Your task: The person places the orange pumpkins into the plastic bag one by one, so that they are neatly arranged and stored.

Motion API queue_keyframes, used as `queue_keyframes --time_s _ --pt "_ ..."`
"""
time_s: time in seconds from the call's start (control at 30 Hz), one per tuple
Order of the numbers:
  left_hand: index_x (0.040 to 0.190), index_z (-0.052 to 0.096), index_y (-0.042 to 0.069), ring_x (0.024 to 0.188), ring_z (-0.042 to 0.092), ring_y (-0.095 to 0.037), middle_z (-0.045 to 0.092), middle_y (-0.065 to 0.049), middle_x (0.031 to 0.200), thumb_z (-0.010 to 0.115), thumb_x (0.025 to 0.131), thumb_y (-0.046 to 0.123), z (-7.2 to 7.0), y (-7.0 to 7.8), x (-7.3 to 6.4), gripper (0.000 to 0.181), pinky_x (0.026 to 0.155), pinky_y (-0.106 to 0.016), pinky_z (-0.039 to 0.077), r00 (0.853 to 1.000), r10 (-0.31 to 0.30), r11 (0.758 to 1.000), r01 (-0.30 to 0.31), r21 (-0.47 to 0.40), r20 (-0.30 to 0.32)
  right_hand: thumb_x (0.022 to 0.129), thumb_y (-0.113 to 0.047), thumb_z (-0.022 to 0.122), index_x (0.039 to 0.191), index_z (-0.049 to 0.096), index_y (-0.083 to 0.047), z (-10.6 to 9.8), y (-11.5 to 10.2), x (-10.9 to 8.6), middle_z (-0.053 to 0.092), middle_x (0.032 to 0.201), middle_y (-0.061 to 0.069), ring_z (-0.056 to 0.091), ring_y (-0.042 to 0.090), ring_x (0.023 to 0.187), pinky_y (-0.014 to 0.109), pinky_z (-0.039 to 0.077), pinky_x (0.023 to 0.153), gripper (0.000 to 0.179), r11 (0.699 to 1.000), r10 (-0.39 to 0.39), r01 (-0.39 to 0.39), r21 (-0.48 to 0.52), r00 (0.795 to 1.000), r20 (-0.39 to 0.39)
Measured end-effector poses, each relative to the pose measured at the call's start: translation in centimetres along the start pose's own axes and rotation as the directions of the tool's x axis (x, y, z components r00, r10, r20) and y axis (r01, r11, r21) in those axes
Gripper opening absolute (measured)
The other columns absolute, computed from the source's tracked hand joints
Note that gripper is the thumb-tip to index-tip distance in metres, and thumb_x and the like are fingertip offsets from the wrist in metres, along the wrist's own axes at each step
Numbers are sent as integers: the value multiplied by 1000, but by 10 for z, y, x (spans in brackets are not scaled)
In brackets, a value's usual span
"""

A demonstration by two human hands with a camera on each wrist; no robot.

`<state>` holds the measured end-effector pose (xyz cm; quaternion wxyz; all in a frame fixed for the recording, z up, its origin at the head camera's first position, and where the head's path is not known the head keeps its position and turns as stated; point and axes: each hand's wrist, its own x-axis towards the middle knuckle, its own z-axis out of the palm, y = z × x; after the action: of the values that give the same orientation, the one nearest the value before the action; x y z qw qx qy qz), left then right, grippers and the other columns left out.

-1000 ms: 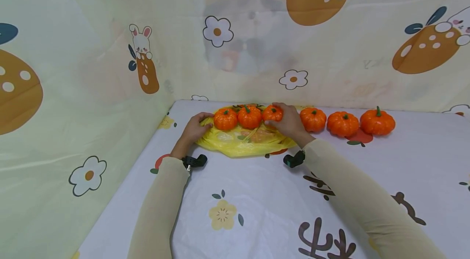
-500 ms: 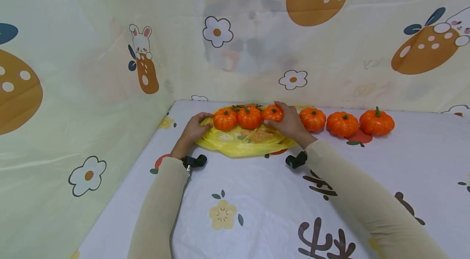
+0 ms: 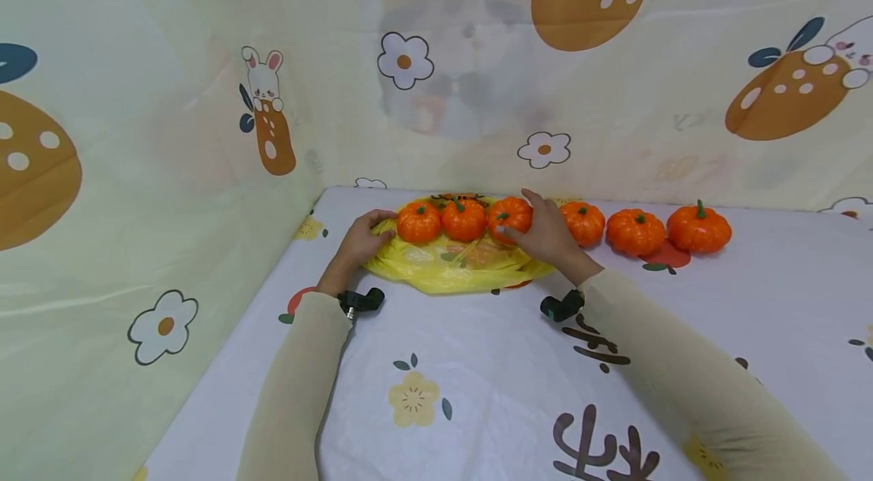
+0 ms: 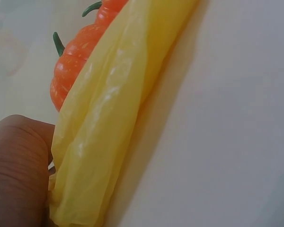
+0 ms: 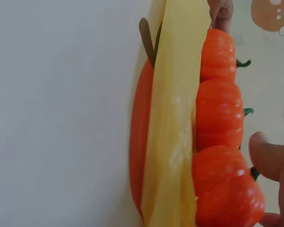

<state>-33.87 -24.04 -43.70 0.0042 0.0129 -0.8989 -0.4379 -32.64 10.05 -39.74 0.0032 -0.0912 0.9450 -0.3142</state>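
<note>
Three small orange pumpkins stand in a row on a spread yellow plastic bag [image 3: 436,275] in the head view: a left one [image 3: 419,222], a middle one [image 3: 464,220] and a right one [image 3: 509,217]. My left hand [image 3: 361,242] holds the bag's left end, beside the left pumpkin. In the left wrist view the bag hides much of the pumpkins and the left fingertips. My right hand [image 3: 551,240] is spread beside the right pumpkin, its thumb [image 5: 262,150] apart from the surface in the right wrist view.
Three more pumpkins line up on the table to the right: one [image 3: 583,223] partly behind my right hand, a middle one [image 3: 636,232] and a far one [image 3: 699,228]. A patterned cloth wall [image 3: 470,155] rises along the back edge, another on the left.
My right hand has loosened around the right pumpkin and shifted a little to the right, so more of that pumpkin shows. My left hand stays in place.
</note>
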Motion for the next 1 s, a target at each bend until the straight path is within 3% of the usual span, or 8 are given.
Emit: queue_keyframes --time_s 0.3,0.5,0.6,0.7,0.83,1.0 --pt "130 59 16 137 44 -26 55 -7 143 60 97 17 1 -1 0 33 119 -46 30 1000 3 1000 -3 2 15 91 -41 67 158 15 -11 -20 -8 -30 28 154 28 35 48 137 65 37 108 90 999 -42 41 -16 999 -23" --pt "129 60 16 137 44 -27 56 -7 142 60 96 16 -1 2 -1 33 119 -46 31 1000 -1 1000 1 6 3 90 -41 69 158 16 -14 -46 -3 -53 31 155 25 32 47 139 68 35 107 91 997 -67 70 25 991 -113" --pt "130 59 16 137 44 -27 55 -7 143 60 97 16 -1 3 -1 33 119 -46 31 1000 -9 1000 9 12 8 90 -40 70 159 16 -17 -59 5 -65 30 155 25 32 47 138 69 35 106 90 997 -42 52 59 986 -163" --pt "130 59 16 137 44 -27 55 -7 143 61 97 17 0 2 0 33 119 -46 31 1000 -10 1000 10 17 5 89 -38 71 158 18 -18 -73 16 -74 30 157 22 33 46 137 68 36 105 89 996 -18 37 79 973 -231" --pt "130 59 16 137 44 -27 55 -7 143 60 96 17 1 0 1 34 119 -47 30 1000 9 1000 -9 17 3 89 -35 71 157 22 -16 -91 33 -83 31 158 18 34 44 137 67 37 105 86 995 18 17 100 941 -338" --pt "131 59 17 136 44 -27 55 -7 143 60 97 18 1 -1 0 34 119 -47 31 1000 12 999 -12 31 1 91 -36 68 158 19 -15 -110 58 -89 30 158 19 33 45 139 68 35 106 86 989 94 -40 142 912 -399"
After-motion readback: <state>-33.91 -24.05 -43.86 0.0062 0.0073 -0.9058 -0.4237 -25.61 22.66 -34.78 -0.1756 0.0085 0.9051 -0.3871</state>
